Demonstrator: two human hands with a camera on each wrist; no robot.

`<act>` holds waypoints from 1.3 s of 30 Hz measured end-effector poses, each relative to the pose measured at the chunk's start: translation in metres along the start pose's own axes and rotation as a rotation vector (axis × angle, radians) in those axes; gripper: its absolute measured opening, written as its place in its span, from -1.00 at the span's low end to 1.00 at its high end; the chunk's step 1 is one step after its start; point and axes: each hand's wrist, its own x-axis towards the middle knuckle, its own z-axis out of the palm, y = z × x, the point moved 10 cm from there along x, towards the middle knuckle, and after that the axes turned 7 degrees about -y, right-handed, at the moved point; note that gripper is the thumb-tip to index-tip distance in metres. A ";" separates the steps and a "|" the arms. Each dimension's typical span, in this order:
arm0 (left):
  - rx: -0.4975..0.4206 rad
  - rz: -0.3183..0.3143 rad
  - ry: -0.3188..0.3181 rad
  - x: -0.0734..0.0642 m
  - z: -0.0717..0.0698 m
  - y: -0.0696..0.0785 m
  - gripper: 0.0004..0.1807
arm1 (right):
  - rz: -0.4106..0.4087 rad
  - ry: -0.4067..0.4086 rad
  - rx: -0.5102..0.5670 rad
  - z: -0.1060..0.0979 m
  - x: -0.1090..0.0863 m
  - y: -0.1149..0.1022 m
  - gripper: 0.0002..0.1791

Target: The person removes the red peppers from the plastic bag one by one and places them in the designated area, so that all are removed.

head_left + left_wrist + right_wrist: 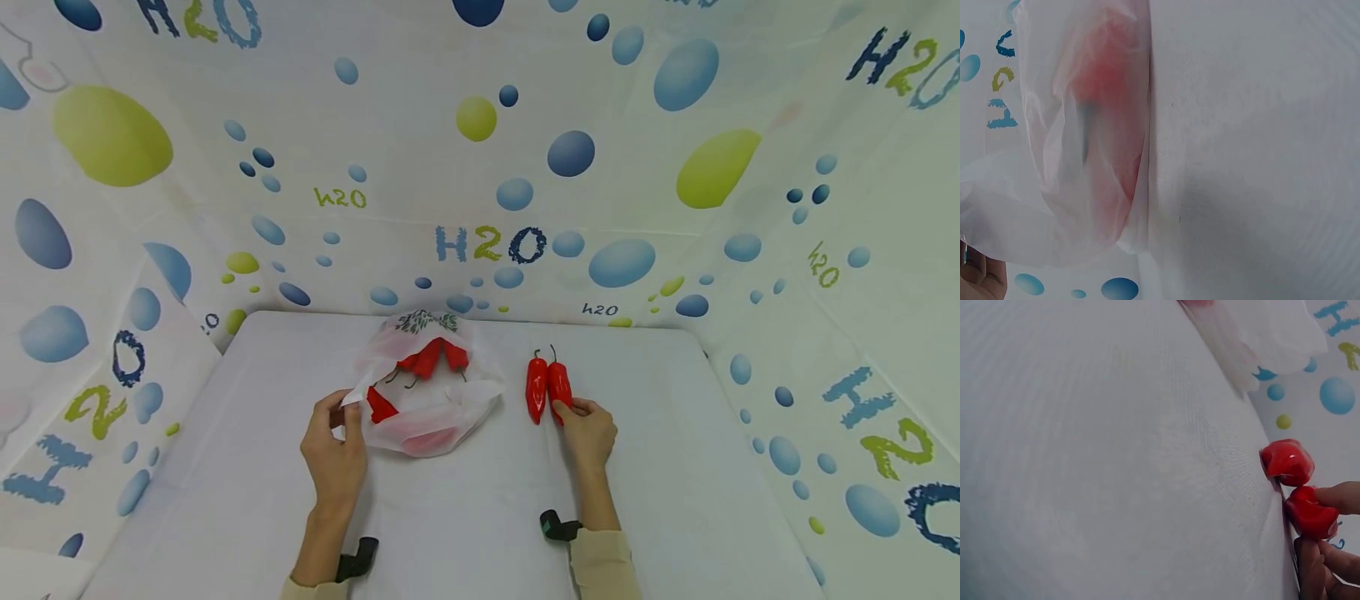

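My left hand (336, 450) pinches the left edge of a thin, whitish plastic bag (468, 408) with a green leaf print at its far end. Several red peppers (426, 360) with thin dark stems show through its opening, and others glow pink through the film (1107, 69) in the left wrist view. To the right of the bag, two glossy red peppers lie side by side, stems pointing away. My right hand (589, 435) holds the nearer end of the right pepper (558, 379) between thumb and fingers. The left pepper (536, 387) is untouched beside it.
Everything lies on a white-covered table (465, 517). A patterned curtain (405, 150) with blue and green drops and H2O lettering hangs behind and at both sides. Dark wrist cameras (559, 526) are worn on both forearms.
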 end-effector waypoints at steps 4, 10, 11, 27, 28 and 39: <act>0.002 0.014 0.009 0.000 -0.001 0.002 -0.73 | 0.005 -0.012 -0.019 0.001 0.001 0.001 -0.58; 0.007 -0.008 -0.008 0.000 -0.001 0.001 -0.73 | 0.007 -0.012 -0.065 0.002 0.003 0.000 -0.57; 0.009 -0.012 -0.012 0.000 -0.001 0.001 -0.73 | 0.007 -0.012 -0.074 0.002 0.003 0.000 -0.56; 0.020 -0.026 0.012 0.000 -0.002 0.000 -0.73 | 0.028 0.013 -0.027 -0.010 0.000 -0.005 -0.41; 0.022 -0.024 0.015 0.000 -0.002 0.000 -0.73 | 0.022 0.014 -0.019 -0.011 0.000 -0.007 -0.41; 0.022 -0.023 0.019 0.000 -0.003 0.000 -0.72 | -0.248 -0.031 0.032 -0.013 -0.009 -0.072 -0.56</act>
